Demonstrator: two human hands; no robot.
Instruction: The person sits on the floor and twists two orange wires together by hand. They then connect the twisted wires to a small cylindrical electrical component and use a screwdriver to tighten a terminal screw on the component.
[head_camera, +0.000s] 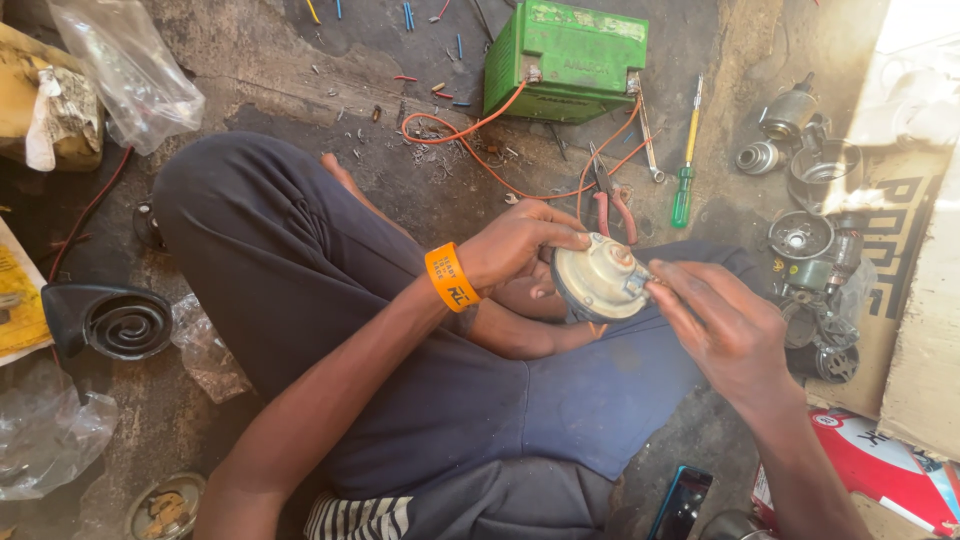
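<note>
While the round beige horn unit (598, 283) is held over the lap, near centre, the green battery (565, 60) sits far behind, orange leads trailing. Left hand (515, 245) is clamped on the unit's rim; right hand (720, 320) is pinched at its side terminal. Terminal work judged underway; steady fingertip grip needed.

A round, beige metal horn unit (598, 281) is gripped by the left hand (518, 243) (orange wristband (450, 277) on that wrist) while its edge is pinched by the right hand (722, 325). A green box-shaped battery (563, 60) with orange wires (470, 130) is seen on the floor beyond.
</note>
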